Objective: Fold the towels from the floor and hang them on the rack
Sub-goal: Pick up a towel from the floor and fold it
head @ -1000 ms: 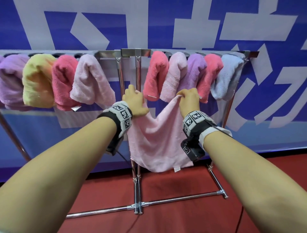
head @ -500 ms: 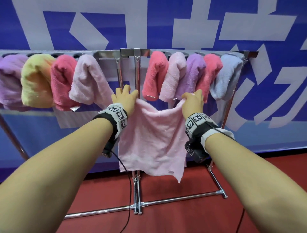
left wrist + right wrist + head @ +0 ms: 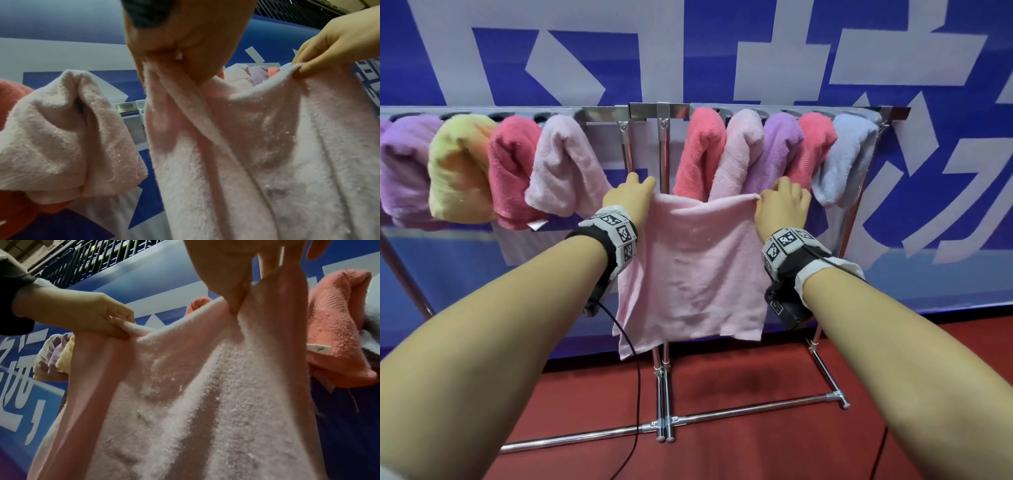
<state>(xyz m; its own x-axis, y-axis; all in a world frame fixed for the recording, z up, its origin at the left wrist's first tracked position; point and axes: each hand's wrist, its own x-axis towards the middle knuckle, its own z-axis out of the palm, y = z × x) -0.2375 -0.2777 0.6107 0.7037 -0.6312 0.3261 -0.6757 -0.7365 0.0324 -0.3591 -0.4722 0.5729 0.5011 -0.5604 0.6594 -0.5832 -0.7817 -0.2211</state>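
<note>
A light pink towel (image 3: 698, 270) hangs flat in front of the metal rack (image 3: 664, 113), held up by its two top corners. My left hand (image 3: 631, 197) pinches the left corner (image 3: 164, 65) and my right hand (image 3: 779, 205) pinches the right corner (image 3: 236, 305). The towel (image 3: 267, 154) spreads between both hands at about the height of the hung towels' lower ends. Its lower edge dangles well above the red floor (image 3: 739, 383). The rack's middle posts are partly hidden behind it.
Folded towels fill the rack: purple (image 3: 400, 171), yellow (image 3: 460, 168), coral (image 3: 512, 168) and pale pink (image 3: 566, 164) on the left; coral (image 3: 703, 147), pink (image 3: 739, 150), purple (image 3: 777, 150), coral (image 3: 813, 144) and light blue (image 3: 847, 154) on the right. A blue-and-white banner (image 3: 722, 51) stands behind. The rack's foot bars (image 3: 756, 409) cross the floor.
My hands have moved apart and pulled the sagging top edge taut, so the towel now hangs flat and wider. The left hand has shifted left, the right hand right.
</note>
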